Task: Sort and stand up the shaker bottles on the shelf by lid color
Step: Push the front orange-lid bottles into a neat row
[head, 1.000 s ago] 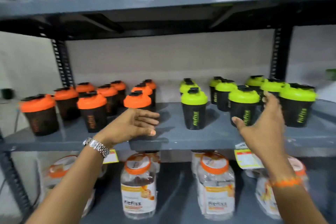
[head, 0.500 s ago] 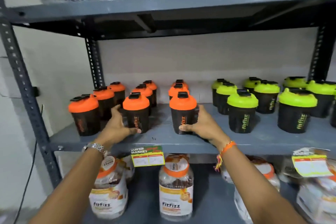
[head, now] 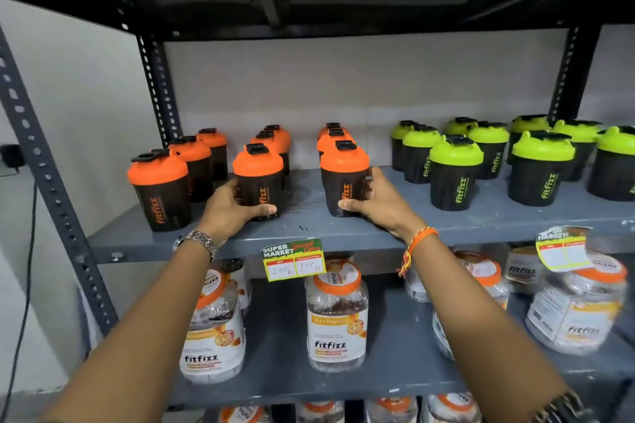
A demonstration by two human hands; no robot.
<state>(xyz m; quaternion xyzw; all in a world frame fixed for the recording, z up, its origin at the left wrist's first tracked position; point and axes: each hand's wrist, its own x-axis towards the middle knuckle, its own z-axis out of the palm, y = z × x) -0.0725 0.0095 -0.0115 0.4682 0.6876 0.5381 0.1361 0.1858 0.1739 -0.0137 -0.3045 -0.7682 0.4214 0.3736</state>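
Observation:
Black shaker bottles stand upright on the grey middle shelf [head: 309,233]. Several with orange lids fill the left half in three rows, and several with green lids [head: 455,175] fill the right half. My left hand [head: 230,208] wraps the base of the front orange-lid bottle of the middle row [head: 258,175]. My right hand [head: 376,201] grips the base of the front orange-lid bottle of the third row [head: 343,175], thumb across its front. Another orange-lid bottle [head: 159,189] stands at the far left front.
A price tag [head: 293,259] hangs from the shelf's front edge, and a second tag [head: 561,247] hangs at the right. Clear jars with orange lids [head: 336,316] crowd the shelf below. Perforated steel uprights [head: 44,175] frame the left side.
The view has closed in on the shelf. My left hand moved from the bottle behind onto the middle row's front bottle. My right hand has stayed on the third row's front bottle.

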